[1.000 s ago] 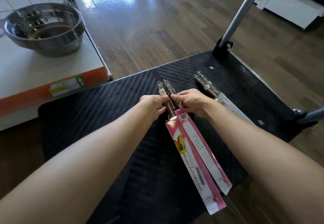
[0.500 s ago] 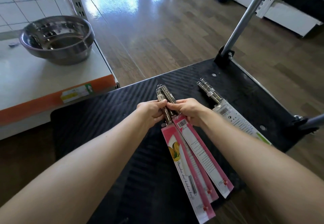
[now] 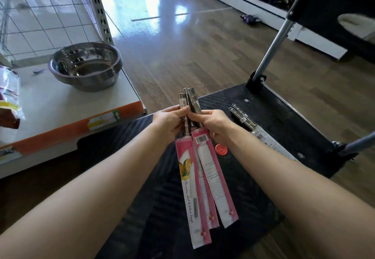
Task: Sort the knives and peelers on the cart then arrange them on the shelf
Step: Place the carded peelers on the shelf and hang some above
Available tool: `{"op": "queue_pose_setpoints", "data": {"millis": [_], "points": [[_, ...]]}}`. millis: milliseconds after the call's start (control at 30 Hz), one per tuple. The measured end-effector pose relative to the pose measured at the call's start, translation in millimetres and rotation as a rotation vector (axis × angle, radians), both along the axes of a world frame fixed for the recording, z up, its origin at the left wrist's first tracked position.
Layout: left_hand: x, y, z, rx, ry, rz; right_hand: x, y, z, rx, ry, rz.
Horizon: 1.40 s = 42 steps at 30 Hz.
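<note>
In the head view, the left hand (image 3: 171, 122) and the right hand (image 3: 213, 124) meet thumb to thumb above the black ribbed deck of the cart (image 3: 233, 100). Both have their fingers curled tight round the steel handles of a bundle of packaged knives (image 3: 194, 177). The handle ends stick up past the knuckles, and three pink card sleeves fan out below towards the near edge of the deck, lifted clear of it. A second pair of steel-handled tools (image 3: 243, 119) lies flat near the deck's far right edge, and their pale sleeves run under the right forearm; they look like more knives, though they could be peelers, since the blades are covered. A small red round mark (image 3: 221, 149) shows on the deck just right of the held sleeves. The shelf (image 3: 60, 104) stands beside the cart's left edge, with a steel bowl (image 3: 86, 66) near its front right corner. The main risk, as I judge it, is the fan of sleeves. Only the smooth handles are gripped, and the two hands share one bundle, so pulling them apart unevenly could let a knife slide loose and drop onto the deck or the floor. A sleeve could also slip off its blade. On the way to the shelf, the trailing sleeves could catch its orange front edge or knock the bowl.
</note>
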<state>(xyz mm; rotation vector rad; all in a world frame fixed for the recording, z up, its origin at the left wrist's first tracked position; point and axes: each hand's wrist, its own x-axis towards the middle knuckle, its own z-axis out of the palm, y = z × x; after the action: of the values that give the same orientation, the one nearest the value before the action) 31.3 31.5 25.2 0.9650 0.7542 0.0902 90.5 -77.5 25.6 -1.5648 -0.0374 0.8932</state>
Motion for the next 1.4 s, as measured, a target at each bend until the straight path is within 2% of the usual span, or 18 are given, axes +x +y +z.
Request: {"op": "queue_pose_setpoints", "data": {"millis": [200, 300, 400, 600, 833, 1033, 1133, 1267, 1400], "points": [[1.0, 22.7, 37.9, 0.087, -0.112, 0.025, -6.4, 21.9, 38.1, 0.176, -0.051, -0.089], [6.6, 37.9, 61.4, 0.166, -0.198, -0.021, 1.6, 34.2, 58.5, 0.204, -0.110, -0.087], [10.5, 48.6, 83.2, 0.161, -0.273, -0.036, 9.8, 45.8, 76.7, 0.220, -0.166, -0.086], [6.3, 61.6, 156.9, 0.342, -0.223, -0.003, 8.8, 61.5, 148.3, 0.213, -0.198, -0.076], [-33.0, 73.0, 351.9, 0.397, -0.209, 0.016, -22.9, 77.7, 342.2, 0.259, -0.070, -0.011], [-91.8, 97.2, 537.7, 0.439, -0.147, 0.199, -67.5, 112.0, 532.1, 0.291, -0.065, 0.146], [-123.3, 118.8, 618.9, 0.439, -0.126, 0.300, -92.6, 141.8, 611.8, 0.261, -0.125, 0.247], [-162.6, 161.4, 701.6, 0.414, -0.108, 0.420, -129.3, 187.9, 697.4, 0.248, -0.194, 0.290], [-205.2, 213.6, 760.0, 0.402, -0.134, 0.366, -168.2, 239.3, 756.0, 0.239, -0.179, 0.326]]}}
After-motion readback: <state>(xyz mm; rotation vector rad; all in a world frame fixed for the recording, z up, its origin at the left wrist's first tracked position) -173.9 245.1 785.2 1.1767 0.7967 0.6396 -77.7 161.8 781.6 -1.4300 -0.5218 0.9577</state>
